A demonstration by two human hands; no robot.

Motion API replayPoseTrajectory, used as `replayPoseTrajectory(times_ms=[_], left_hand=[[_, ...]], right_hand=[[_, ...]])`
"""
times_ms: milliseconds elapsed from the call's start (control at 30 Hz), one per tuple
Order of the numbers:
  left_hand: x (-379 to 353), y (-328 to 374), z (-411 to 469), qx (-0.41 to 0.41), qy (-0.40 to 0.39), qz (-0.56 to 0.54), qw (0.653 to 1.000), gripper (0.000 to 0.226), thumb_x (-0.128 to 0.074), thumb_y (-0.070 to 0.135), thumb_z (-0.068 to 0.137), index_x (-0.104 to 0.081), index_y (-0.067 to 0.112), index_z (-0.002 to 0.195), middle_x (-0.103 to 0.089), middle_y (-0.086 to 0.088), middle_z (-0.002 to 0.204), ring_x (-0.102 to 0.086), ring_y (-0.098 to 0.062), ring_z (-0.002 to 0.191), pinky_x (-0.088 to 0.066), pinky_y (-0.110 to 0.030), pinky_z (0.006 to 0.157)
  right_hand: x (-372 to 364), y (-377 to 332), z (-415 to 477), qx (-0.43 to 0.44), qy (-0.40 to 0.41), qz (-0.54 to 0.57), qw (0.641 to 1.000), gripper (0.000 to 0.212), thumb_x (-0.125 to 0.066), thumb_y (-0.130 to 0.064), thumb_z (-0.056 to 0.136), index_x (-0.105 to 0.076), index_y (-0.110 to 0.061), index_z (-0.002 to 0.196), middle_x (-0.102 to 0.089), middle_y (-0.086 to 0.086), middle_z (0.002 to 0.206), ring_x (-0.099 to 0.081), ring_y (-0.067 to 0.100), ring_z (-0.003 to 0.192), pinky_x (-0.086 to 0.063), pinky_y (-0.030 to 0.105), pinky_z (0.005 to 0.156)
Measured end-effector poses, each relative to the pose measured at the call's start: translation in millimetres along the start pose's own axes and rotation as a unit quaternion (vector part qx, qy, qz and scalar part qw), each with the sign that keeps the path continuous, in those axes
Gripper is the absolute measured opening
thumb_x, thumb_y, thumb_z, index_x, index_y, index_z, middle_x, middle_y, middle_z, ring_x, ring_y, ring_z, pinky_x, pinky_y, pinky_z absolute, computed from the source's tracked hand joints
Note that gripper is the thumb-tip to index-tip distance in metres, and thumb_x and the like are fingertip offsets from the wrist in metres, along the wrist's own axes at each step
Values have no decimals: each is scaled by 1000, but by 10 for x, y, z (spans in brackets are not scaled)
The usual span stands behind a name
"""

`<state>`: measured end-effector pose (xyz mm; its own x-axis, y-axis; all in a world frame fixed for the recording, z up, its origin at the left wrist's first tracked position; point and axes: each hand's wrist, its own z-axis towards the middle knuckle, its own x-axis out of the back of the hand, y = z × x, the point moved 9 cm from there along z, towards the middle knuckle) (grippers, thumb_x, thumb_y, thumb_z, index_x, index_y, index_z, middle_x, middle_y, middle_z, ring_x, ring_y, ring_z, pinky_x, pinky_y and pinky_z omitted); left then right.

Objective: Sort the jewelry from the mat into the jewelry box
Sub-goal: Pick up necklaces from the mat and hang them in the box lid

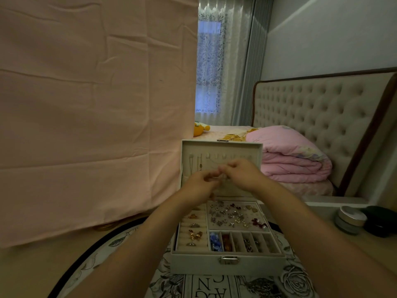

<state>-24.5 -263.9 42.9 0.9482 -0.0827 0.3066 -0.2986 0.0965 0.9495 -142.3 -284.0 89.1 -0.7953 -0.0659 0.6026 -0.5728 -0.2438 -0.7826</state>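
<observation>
A: Our jewelry box (227,262) stands open on the mat (296,278), lid (221,147) upright, jewelry (234,216) in its compartments.

B: Our left hand (198,186) and right hand (242,174) meet before the lid, fingers curled. What they hold, we cannot tell.

A: Something fine could slip down if we pinch loosely.

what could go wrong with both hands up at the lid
The left hand and right hand meet close to the upright lid of the pale grey jewelry box; a push might tip it back. They might snag the thin chains hanging there, or drop something into the earring compartment below.
</observation>
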Motion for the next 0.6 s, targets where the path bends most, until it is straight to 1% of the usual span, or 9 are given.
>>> replayPoseTrajectory(times_ms=[67,100,133,233,333,400,467,533,600], left_hand=[[-74,60,-7,-3,-20,-29,999,26,-57,27,99,-64,25,124,-70,10,112,-62,-5,65,-45,-20,59],[-73,90,-5,-5,-19,-41,999,22,-57,28,98,-68,25,117,-73,10,108,-60,-5,64,-44,-22,61],[-58,122,0,-9,-14,-47,999,21,-57,29,98,-70,23,112,-74,8,104,-59,-6,64,-44,-23,61],[7,195,21,-16,-3,-44,999,22,-59,29,97,-72,13,105,-73,5,92,-56,-7,64,-44,-23,59],[87,245,25,-20,5,-44,999,15,-61,23,97,-71,11,98,-70,2,84,-57,-7,62,-45,-22,56],[138,277,42,-27,9,-36,999,10,-63,19,95,-71,13,96,-71,1,82,-59,-8,62,-46,-21,54],[188,304,57,-32,20,-3,999,9,-66,21,93,-72,15,98,-72,1,83,-62,-7,64,-47,-20,54],[214,340,61,-45,32,25,998,13,-68,23,92,-74,15,100,-72,4,82,-63,1,62,-46,-15,51],[230,367,59,-58,43,34,997,14,-69,24,91,-75,15,101,-71,8,80,-60,8,57,-42,-10,46]], right_hand=[[86,-117,18,15,15,38,999,23,-56,-22,101,-75,-16,89,-65,-3,77,-58,9,68,-42,15,49],[108,-150,28,17,17,55,998,23,-55,-21,101,-75,-15,91,-63,-4,74,-56,9,64,-41,13,43],[122,-176,37,18,15,68,997,22,-55,-21,101,-75,-14,93,-62,-3,74,-55,9,62,-40,13,42],[157,-171,79,13,16,90,996,21,-57,-23,101,-75,-14,95,-64,3,78,-57,13,58,-44,18,46],[176,-68,89,-14,9,66,998,24,-60,-32,97,-73,-12,95,-64,4,80,-54,14,58,-40,23,48],[36,105,37,-69,-64,37,995,28,-54,-38,95,-70,-14,93,-62,3,81,-51,15,60,-38,26,53],[-165,252,-51,-102,-142,32,984,29,-48,-34,94,-69,-16,101,-61,3,85,-49,14,60,-37,26,55],[-292,276,-84,-81,-162,25,983,22,-51,-27,94,-67,-21,107,-63,3,88,-51,13,62,-39,27,54],[-366,217,-75,-42,-146,34,988,12,-58,-22,93,-66,-23,102,-64,2,83,-53,12,60,-41,27,53]])
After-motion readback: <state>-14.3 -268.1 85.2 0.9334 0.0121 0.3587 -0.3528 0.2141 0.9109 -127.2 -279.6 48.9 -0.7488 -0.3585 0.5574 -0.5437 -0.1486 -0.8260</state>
